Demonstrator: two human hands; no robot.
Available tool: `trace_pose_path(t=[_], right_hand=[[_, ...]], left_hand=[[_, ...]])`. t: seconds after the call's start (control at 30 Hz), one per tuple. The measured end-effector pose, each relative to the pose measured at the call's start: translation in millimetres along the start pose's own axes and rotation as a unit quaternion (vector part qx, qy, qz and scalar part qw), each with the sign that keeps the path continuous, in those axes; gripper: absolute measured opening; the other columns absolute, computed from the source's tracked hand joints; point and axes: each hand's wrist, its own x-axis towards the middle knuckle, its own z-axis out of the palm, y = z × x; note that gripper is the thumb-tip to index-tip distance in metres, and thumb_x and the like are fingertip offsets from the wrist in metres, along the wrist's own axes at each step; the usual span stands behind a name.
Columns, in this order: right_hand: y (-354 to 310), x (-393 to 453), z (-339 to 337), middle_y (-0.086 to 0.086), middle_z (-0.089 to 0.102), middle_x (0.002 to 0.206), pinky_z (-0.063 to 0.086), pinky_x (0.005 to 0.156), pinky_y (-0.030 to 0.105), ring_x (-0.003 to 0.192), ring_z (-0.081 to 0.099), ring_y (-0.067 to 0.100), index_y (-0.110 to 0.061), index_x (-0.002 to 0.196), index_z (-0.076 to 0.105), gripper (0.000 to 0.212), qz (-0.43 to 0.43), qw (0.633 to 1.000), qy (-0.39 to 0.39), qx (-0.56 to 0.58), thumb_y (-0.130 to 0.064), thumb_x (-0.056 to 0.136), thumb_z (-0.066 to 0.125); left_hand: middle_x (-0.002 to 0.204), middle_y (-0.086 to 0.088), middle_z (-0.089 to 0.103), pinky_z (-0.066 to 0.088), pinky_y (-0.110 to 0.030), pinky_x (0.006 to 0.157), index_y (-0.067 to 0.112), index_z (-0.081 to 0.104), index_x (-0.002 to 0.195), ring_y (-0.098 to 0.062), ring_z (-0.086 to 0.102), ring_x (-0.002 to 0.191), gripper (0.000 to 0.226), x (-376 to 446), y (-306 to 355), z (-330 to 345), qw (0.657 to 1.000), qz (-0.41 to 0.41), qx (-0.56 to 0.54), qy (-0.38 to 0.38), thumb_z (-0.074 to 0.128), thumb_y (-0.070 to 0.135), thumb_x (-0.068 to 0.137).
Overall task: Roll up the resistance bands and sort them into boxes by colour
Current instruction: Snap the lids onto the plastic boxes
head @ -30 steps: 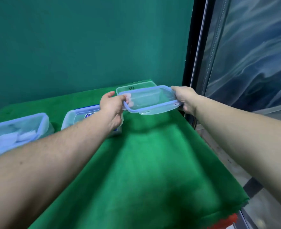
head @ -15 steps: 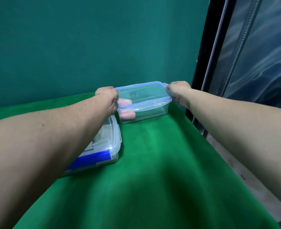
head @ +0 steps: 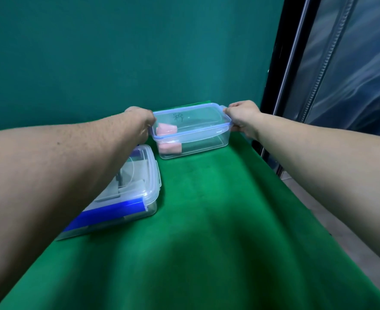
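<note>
I see the green cloth table (head: pixel 206 231) running far toward the teal wall (head: pixel 117 52), its right edge dropping off beside the dark frame, with wide bare cloth near me. A blue-banded box (head: pixel 139 193) sits left under my forearm. The clear box (head: pixel 193 139), holding pink rolled bands (head: pixel 170 148), stands at the far end, its lid (head: pixel 191 121) now seated rather than held above. My left hand (head: pixel 143 124) and right hand (head: pixel 242 118) grip its two ends.
</note>
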Motion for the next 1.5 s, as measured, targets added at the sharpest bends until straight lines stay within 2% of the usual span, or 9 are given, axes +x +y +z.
trace_pose_path(t=[0.13, 0.3, 0.5, 0.73, 0.87, 1.1, 1.27, 1.4, 1.5], right_hand=[[3.1, -3.6, -8.4, 0.009, 0.066, 0.084, 0.063, 0.065, 0.038, 0.062, 0.064, 0.02, -0.013, 0.085, 0.064, 0.004, -0.004, 1.0, 0.0, -0.011, -0.012, 0.089, 0.064], [4.0, -33.1, -36.7, 0.007, 0.065, 0.069, 0.056, 0.053, 0.028, 0.05, 0.063, 0.016, -0.006, 0.085, 0.066, 0.005, 0.001, 1.0, -0.006, -0.023, -0.011, 0.082, 0.066], [12.3, -80.9, -71.4, 0.005, 0.062, 0.064, 0.058, 0.057, 0.031, 0.057, 0.063, 0.019, -0.007, 0.089, 0.069, 0.011, 0.005, 0.999, -0.037, -0.019, -0.008, 0.081, 0.062], [24.4, -127.2, -104.0, 0.002, 0.057, 0.06, 0.058, 0.058, 0.03, 0.056, 0.059, 0.018, 0.001, 0.101, 0.071, 0.024, 0.012, 0.999, -0.044, -0.007, -0.01, 0.083, 0.061], [30.6, -151.7, -117.2, -0.001, 0.059, 0.059, 0.057, 0.058, 0.028, 0.052, 0.059, 0.014, 0.003, 0.105, 0.07, 0.028, 0.016, 0.999, -0.05, 0.004, -0.01, 0.083, 0.06], [39.5, -190.4, -133.9, -0.007, 0.061, 0.053, 0.052, 0.049, 0.023, 0.046, 0.06, 0.009, -0.006, 0.106, 0.07, 0.019, 0.016, 0.998, -0.064, -0.006, -0.016, 0.09, 0.066], [42.5, -218.5, -144.5, 0.0, 0.064, 0.066, 0.061, 0.055, 0.035, 0.047, 0.062, 0.011, -0.007, 0.112, 0.066, 0.021, 0.009, 0.997, -0.08, -0.02, -0.019, 0.094, 0.064], [39.0, -230.5, -143.3, 0.0, 0.062, 0.069, 0.062, 0.056, 0.041, 0.043, 0.058, 0.01, -0.014, 0.12, 0.06, 0.026, 0.015, 0.998, -0.062, -0.029, -0.022, 0.096, 0.061], [37.6, -238.5, -142.4, 0.002, 0.064, 0.073, 0.061, 0.058, 0.043, 0.048, 0.059, 0.012, -0.014, 0.12, 0.062, 0.026, 0.021, 0.998, -0.057, -0.029, -0.021, 0.095, 0.061]], left_hand=[[0.09, 0.002, 0.056, 0.042, -0.025, 0.064, 0.019, 0.063, 0.113, -0.015, 0.049, 0.071, 0.023, -11.4, 7.2, 3.4, 1.0, 0.008, -0.008, -0.011, 0.055, 0.009, 0.093], [0.097, -0.01, 0.06, 0.045, -0.029, 0.06, 0.006, 0.063, 0.114, -0.02, 0.049, 0.064, 0.028, -28.4, 5.8, 12.6, 0.998, 0.03, 0.062, -0.009, 0.049, 0.002, 0.091], [0.099, -0.008, 0.055, 0.042, -0.034, 0.067, 0.017, 0.057, 0.102, -0.021, 0.047, 0.079, 0.016, -73.0, 9.5, 11.8, 0.99, 0.048, 0.112, -0.065, 0.048, 0.004, 0.098], [0.093, -0.003, 0.065, 0.043, -0.03, 0.059, 0.012, 0.062, 0.128, -0.016, 0.05, 0.065, 0.039, -113.8, -10.0, 11.4, 0.982, 0.055, 0.151, -0.1, 0.039, -0.003, 0.099], [0.117, -0.009, 0.067, 0.047, -0.021, 0.057, 0.013, 0.06, 0.132, -0.014, 0.056, 0.064, 0.043, -144.1, -17.2, 8.4, 0.977, 0.077, 0.165, -0.112, 0.038, -0.002, 0.098], [0.124, -0.006, 0.062, 0.042, -0.018, 0.086, 0.012, 0.053, 0.14, -0.016, 0.058, 0.099, 0.041, -200.1, -30.7, 3.0, 0.974, 0.11, 0.172, -0.1, 0.05, 0.009, 0.099], [0.099, -0.003, 0.065, 0.041, -0.005, 0.06, 0.015, 0.048, 0.144, 0.003, 0.057, 0.054, 0.041, -230.2, -45.9, -2.6, 0.97, 0.128, 0.183, -0.096, 0.048, 0.019, 0.103], [0.138, -0.008, 0.056, 0.039, -0.013, 0.077, 0.015, 0.046, 0.146, -0.012, 0.054, 0.088, 0.043, -238.2, -49.4, -1.5, 0.967, 0.143, 0.195, -0.075, 0.047, 0.023, 0.104], [0.144, -0.007, 0.052, 0.04, -0.016, 0.071, 0.016, 0.044, 0.147, -0.011, 0.055, 0.081, 0.044, -241.2, -55.6, -2.1, 0.963, 0.153, 0.211, -0.072, 0.046, 0.025, 0.104]])
